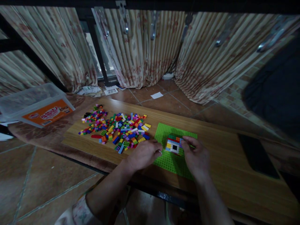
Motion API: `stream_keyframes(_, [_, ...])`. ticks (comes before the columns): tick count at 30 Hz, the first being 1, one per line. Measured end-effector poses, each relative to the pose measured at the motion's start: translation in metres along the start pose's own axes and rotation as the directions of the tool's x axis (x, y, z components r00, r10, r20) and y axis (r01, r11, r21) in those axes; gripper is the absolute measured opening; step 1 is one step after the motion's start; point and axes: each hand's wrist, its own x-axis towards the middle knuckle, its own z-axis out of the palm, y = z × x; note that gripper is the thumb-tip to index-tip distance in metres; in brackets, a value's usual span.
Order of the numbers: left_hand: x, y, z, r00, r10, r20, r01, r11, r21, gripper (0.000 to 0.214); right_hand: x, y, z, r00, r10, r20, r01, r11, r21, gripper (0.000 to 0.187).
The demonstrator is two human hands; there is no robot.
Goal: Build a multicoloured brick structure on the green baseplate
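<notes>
A small multicoloured brick build (173,144) stands on a bright green baseplate (168,161) on the wooden table (225,153). My right hand (196,155) touches the build's right side, fingers curled against it. Just left of the build, my left hand (144,153) rests on the baseplate's left edge with its fingers curled under; what they hold, if anything, is hidden. A spread of loose coloured bricks (117,127) lies on the table to the left of the baseplate, close to my left hand.
A clear plastic box with an orange label (37,106) sits at the far left on a patterned cloth. A dark flat phone-like object (256,154) lies at the table's right. Curtains hang behind, above a tiled floor with scattered papers (110,91).
</notes>
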Motion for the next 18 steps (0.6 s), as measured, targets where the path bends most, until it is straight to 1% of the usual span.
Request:
stream_keyframes(3, [0.001,-0.001,-0.003,1.0,-0.022,-0.022,0.021,0.998,-0.057,0.009,0.0,0.0,-0.002,1.0,0.007,0.0,-0.007,1.0,-0.007,0.039])
stream_keyframes(6, [0.003,0.001,-0.004,0.995,-0.05,-0.083,0.037,0.988,-0.153,0.013,0.0,0.001,-0.003,1.0,0.011,-0.009,-0.011,1.0,-0.017,0.04])
stream_keyframes(10, [0.006,0.006,0.002,0.982,-0.102,-0.159,0.055,0.96,-0.274,0.014,0.0,0.001,-0.004,1.0,0.011,-0.008,-0.011,1.0,-0.001,0.038])
stream_keyframes(12, [0.008,0.009,0.007,0.977,-0.122,-0.172,0.069,0.956,-0.284,0.012,0.0,0.001,-0.004,1.0,0.004,-0.007,-0.004,1.0,0.012,0.037])
stream_keyframes(18, [0.012,0.015,0.017,0.971,-0.143,-0.19,0.098,0.969,-0.228,0.009,-0.001,0.0,-0.003,1.0,-0.008,-0.001,0.008,0.999,0.046,0.034])
